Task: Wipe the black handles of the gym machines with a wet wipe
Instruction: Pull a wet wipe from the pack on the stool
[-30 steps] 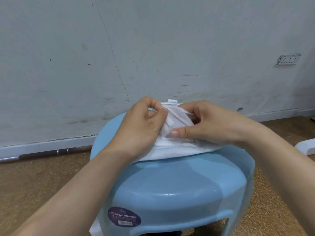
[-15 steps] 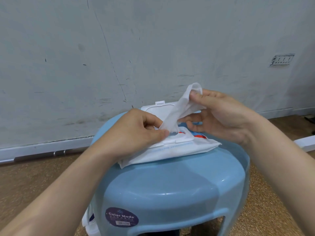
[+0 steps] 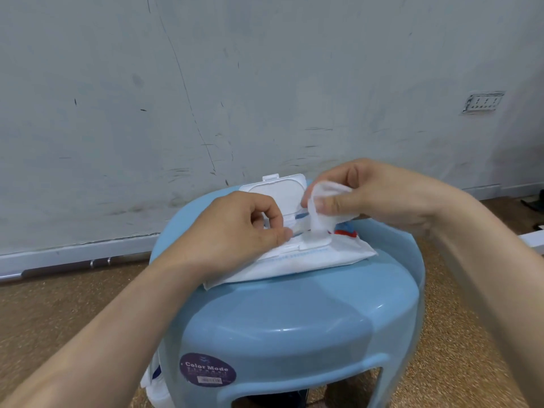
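Wipe (image 3: 319, 214) lower now, in right hand (image 3: 379, 195) beside pack's (image 3: 294, 262) lid (image 3: 273, 191) edge.

The near half of the stool (image 3: 294, 313) seat lies bare, open from the front edge; the wipes pack (image 3: 318, 259) spans the far half; its raised lid (image 3: 275, 191) stands at the far edge, before the wall (image 3: 265, 83); the left hand (image 3: 235, 231) holds the pack's left end; the right hand (image 3: 379, 195), pinching the wet wipe (image 3: 319, 219), hangs over its right end.

Stretches both forearms forward; pins wipe pack (image 3: 309, 260) with curled left hand (image 3: 235, 228); pinches wet wipe (image 3: 322, 198) in right hand (image 3: 379, 198).
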